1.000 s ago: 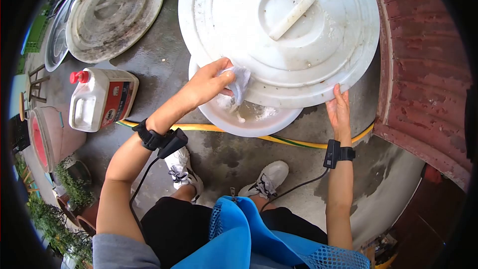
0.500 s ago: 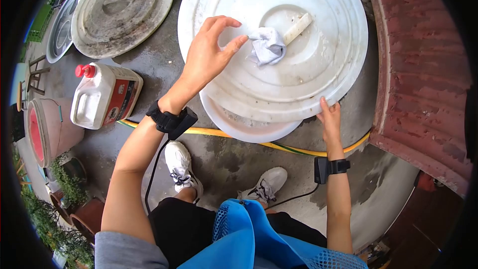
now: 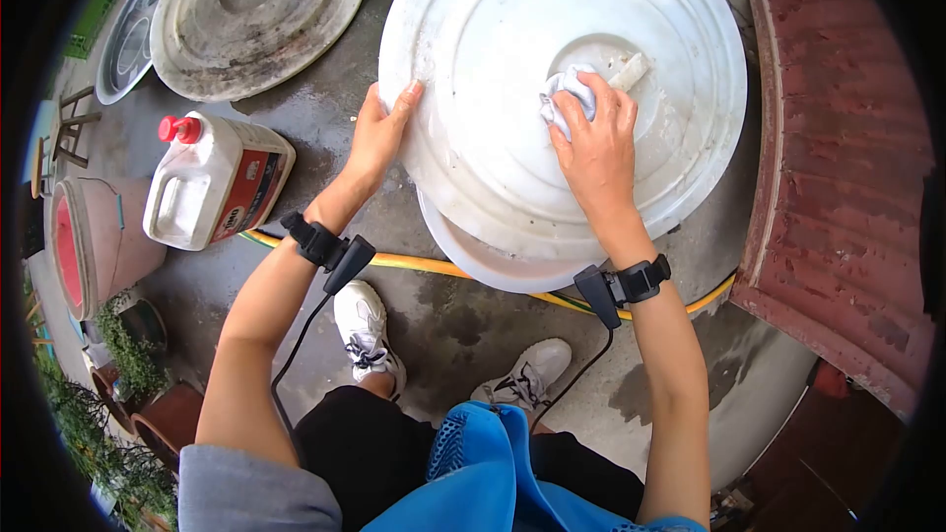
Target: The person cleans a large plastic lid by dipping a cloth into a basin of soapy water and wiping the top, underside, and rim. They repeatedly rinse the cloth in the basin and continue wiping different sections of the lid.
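Note:
A large round white plastic lid (image 3: 503, 148) lies tilted over a white tub (image 3: 493, 271), whose rim shows below the lid's near edge. My left hand (image 3: 382, 133) grips the lid's left rim, thumb on top and the other fingers hidden beneath. Bunched under the fingers of my right hand (image 3: 599, 153) is a pale grey-white cloth (image 3: 569, 99), pressed on the lid beside its bar handle (image 3: 629, 72). Small dark specks dot the lid's surface.
To the left stand a white jug with a red cap (image 3: 222, 182) and a pinkish bucket (image 3: 108, 241). A dirty round lid (image 3: 261, 25) lies at the upper left. A yellow hose (image 3: 419, 263) crosses the ground before my shoes. Red corrugated metal (image 3: 838, 167) borders the right.
My left hand has left the cloth and taken hold of the lid's left rim. My right hand has moved from the lid's lower right edge up onto the cloth.

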Demonstrator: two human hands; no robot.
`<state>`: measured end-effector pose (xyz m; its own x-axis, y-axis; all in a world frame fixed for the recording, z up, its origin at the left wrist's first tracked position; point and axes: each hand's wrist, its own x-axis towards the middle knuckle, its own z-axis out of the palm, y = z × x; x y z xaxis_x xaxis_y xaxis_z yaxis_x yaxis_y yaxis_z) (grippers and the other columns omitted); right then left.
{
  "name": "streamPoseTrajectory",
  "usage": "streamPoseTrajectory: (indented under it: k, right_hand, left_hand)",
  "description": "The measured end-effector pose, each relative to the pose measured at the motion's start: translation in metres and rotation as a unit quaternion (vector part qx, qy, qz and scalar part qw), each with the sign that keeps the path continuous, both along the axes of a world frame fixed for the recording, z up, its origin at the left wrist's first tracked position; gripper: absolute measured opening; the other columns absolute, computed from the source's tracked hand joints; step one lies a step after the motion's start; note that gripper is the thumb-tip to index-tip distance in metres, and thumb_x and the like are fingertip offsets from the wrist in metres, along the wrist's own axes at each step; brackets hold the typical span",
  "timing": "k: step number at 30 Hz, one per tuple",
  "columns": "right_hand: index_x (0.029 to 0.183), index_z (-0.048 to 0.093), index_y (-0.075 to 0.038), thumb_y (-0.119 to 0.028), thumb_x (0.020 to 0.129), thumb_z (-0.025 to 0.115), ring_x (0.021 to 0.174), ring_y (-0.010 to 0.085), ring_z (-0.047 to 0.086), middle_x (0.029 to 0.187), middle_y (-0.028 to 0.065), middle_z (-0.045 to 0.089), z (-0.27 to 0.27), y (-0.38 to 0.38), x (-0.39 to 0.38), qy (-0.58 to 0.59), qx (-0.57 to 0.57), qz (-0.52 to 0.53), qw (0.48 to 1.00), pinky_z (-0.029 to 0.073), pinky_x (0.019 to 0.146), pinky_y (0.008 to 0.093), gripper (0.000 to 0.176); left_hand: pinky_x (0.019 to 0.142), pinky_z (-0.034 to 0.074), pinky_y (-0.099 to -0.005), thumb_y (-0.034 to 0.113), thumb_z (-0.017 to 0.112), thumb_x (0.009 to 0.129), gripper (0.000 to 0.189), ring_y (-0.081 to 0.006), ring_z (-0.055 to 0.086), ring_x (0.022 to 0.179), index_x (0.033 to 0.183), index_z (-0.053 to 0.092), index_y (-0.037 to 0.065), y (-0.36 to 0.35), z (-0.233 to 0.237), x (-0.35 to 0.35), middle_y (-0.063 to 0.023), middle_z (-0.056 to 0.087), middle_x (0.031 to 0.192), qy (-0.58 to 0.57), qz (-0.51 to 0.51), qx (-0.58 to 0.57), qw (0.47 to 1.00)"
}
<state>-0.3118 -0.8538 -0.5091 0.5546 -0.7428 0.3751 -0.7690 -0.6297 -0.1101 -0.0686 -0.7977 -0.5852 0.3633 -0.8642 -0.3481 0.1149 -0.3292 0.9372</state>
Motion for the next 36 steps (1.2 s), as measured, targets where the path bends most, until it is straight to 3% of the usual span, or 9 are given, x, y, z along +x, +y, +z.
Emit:
streamPoseTrajectory:
  k: [2,4,8,10,14,18,22,29,36]
  right_hand:
    - [0.103,0.060,-0.011,-0.009,0.071,0.072,0.102,0.0320,0.046,0.125,0.0102,0.049,0.007,-0.004,-0.002,0.011,0.007,0.006,1.000,0.044,0.087,0.0373,0.035]
    - [0.097,0.059,-0.007,-0.006,0.072,0.069,0.100,0.0294,0.050,0.114,0.0085,0.055,0.024,-0.009,-0.003,-0.083,0.099,-0.001,0.992,0.045,0.084,0.0359,0.027]
    - [0.099,0.058,-0.005,-0.006,0.076,0.068,0.101,0.0284,0.053,0.112,0.0107,0.057,0.045,-0.037,0.002,-0.163,0.071,-0.002,0.984,0.046,0.084,0.0358,0.025]
    - [0.100,0.058,-0.003,-0.008,0.080,0.065,0.108,0.0301,0.051,0.118,0.0138,0.055,0.049,-0.064,0.009,-0.200,0.048,0.018,0.978,0.045,0.087,0.0369,0.022]
    - [0.100,0.058,-0.004,-0.011,0.080,0.066,0.114,0.0334,0.048,0.129,0.0200,0.047,0.043,-0.094,0.017,-0.133,0.057,-0.018,0.989,0.040,0.094,0.0392,0.023]
    - [0.097,0.056,-0.007,-0.009,0.074,0.069,0.112,0.0369,0.047,0.131,0.0208,0.041,0.043,-0.073,0.020,-0.018,0.032,0.060,0.998,0.040,0.093,0.0413,0.026]
    - [0.093,0.053,-0.005,-0.003,0.072,0.067,0.115,0.0373,0.046,0.124,0.0207,0.044,0.055,-0.049,0.016,-0.052,0.087,0.073,0.992,0.043,0.089,0.0406,0.025]
    - [0.094,0.052,-0.005,-0.002,0.074,0.067,0.116,0.0363,0.046,0.125,0.0197,0.043,0.057,0.004,-0.004,-0.063,0.146,0.071,0.985,0.042,0.092,0.0403,0.025]
    - [0.095,0.052,-0.005,-0.002,0.076,0.066,0.112,0.0379,0.050,0.126,0.0185,0.043,0.007,0.022,-0.005,-0.063,0.229,0.074,0.969,0.043,0.090,0.0414,0.024]
  left_hand:
    - [0.083,0.045,-0.0296,0.040,0.062,0.089,0.053,-0.0140,0.054,0.093,0.117,0.048,-0.002,0.009,-0.003,-0.004,-0.0097,0.059,0.104,0.002,0.014,-0.012,1.000]
    - [0.083,0.045,-0.0292,0.039,0.061,0.090,0.050,-0.0132,0.054,0.092,0.117,0.049,-0.001,0.016,-0.002,-0.008,-0.0091,0.060,0.103,0.004,0.027,-0.026,0.999]
    - [0.082,0.045,-0.0276,0.033,0.061,0.091,0.042,-0.0113,0.054,0.092,0.114,0.051,-0.001,0.024,0.002,-0.012,-0.0083,0.060,0.103,0.027,0.046,-0.028,0.998]
    - [0.082,0.045,-0.0272,0.031,0.061,0.092,0.040,-0.0106,0.053,0.093,0.114,0.051,-0.001,0.028,0.004,-0.012,-0.0082,0.059,0.103,0.037,0.042,-0.025,0.998]
    - [0.082,0.045,-0.0267,0.025,0.062,0.091,0.035,-0.0103,0.053,0.092,0.112,0.051,-0.001,0.050,0.008,-0.027,-0.0062,0.060,0.101,0.030,0.072,-0.040,0.996]
    - [0.083,0.044,-0.0267,0.021,0.063,0.090,0.033,-0.0103,0.053,0.092,0.114,0.053,-0.001,0.076,0.009,-0.040,-0.0040,0.060,0.100,0.051,0.107,-0.046,0.992]
    - [0.082,0.044,-0.0261,0.019,0.064,0.089,0.034,-0.0093,0.053,0.091,0.114,0.055,-0.001,0.100,0.021,-0.039,-0.0031,0.061,0.100,0.072,0.114,-0.045,0.990]
    - [0.079,0.044,-0.0239,0.018,0.065,0.088,0.032,-0.0077,0.053,0.087,0.112,0.057,-0.001,0.148,0.049,-0.027,-0.0015,0.062,0.096,0.058,0.088,-0.055,0.993]
    - [0.078,0.043,-0.0235,0.022,0.060,0.091,0.030,-0.0074,0.052,0.086,0.109,0.057,-0.001,0.167,0.026,-0.034,-0.0011,0.061,0.094,0.072,0.092,0.001,0.993]
